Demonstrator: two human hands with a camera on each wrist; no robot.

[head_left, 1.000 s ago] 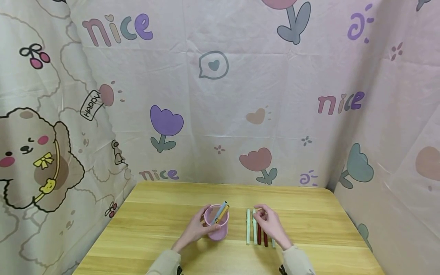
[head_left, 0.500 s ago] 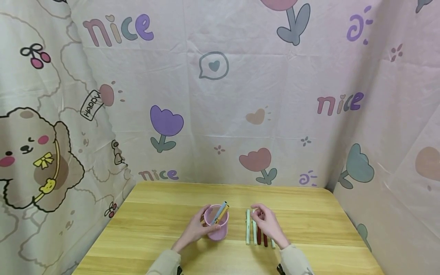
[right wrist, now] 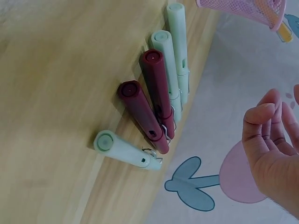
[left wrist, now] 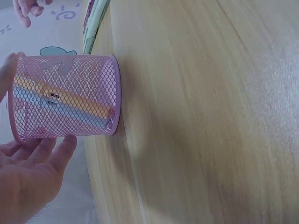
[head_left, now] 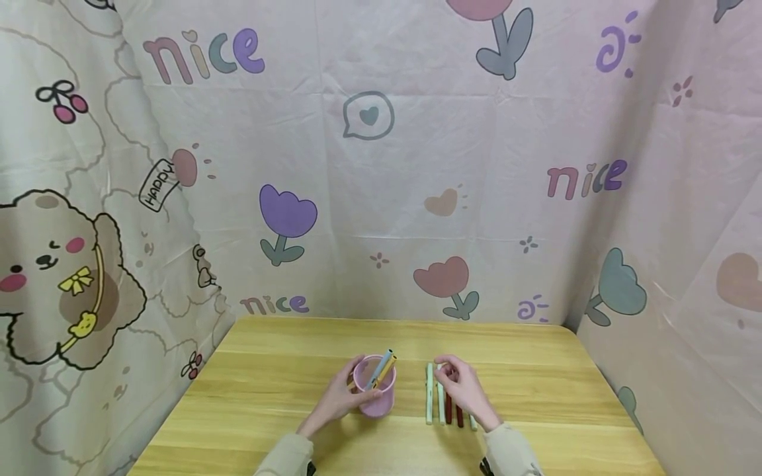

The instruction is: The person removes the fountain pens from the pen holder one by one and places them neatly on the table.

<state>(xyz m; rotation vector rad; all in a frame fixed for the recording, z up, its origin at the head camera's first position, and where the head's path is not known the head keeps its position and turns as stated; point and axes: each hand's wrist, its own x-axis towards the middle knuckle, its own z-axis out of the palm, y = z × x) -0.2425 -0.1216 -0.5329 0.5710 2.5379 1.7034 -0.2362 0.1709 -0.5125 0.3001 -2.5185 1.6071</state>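
Observation:
My left hand (head_left: 344,395) holds a pink mesh pen holder (head_left: 378,404), thumb on one side and fingers on the other. The holder stands on the table; a blue pen (head_left: 385,357) and a yellow pen (head_left: 389,363) lean inside it, caught through the mesh in the left wrist view too. Over a row of pens, my right hand (head_left: 463,383) hovers with loosely bent fingers and nothing in them. The right wrist view shows the row: three pale green pens, one the nearest green pen (right wrist: 124,149), and two dark red ones, including this red pen (right wrist: 142,114).
The wooden table (head_left: 268,357) reaches back to a printed cloth (head_left: 369,178), which also hangs along both sides. Bare wood lies between the pen holder and the leftmost green pen (head_left: 430,393).
My right hand has shifted slightly left above the pens. The left hand and the pen holder have stayed in place.

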